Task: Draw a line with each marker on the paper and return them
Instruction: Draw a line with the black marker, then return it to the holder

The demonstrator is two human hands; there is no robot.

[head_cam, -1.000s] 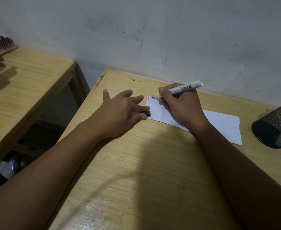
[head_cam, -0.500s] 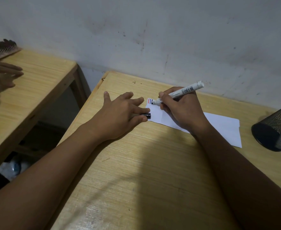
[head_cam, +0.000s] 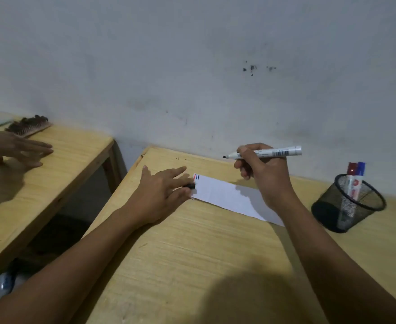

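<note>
A white strip of paper (head_cam: 225,196) lies on the wooden desk (head_cam: 192,253), with short red, blue and dark lines at its left end. My right hand (head_cam: 262,174) grips an uncapped white marker (head_cam: 276,152), raised above the paper with its black tip pointing left. My left hand (head_cam: 162,192) rests flat on the desk at the paper's left edge, pinching a black marker cap (head_cam: 190,186) between its fingers. A black mesh cup (head_cam: 348,204) at the right holds a red-capped marker (head_cam: 351,181) and a blue-capped marker (head_cam: 361,169).
A grey wall runs behind the desk. A second wooden table (head_cam: 40,183) stands at the left, across a gap, with another person's hand (head_cam: 17,149) and a brush (head_cam: 28,125) on it.
My right hand has lifted the marker off the paper and swung it up and right. My head has tilted up, so the cup's markers show.
</note>
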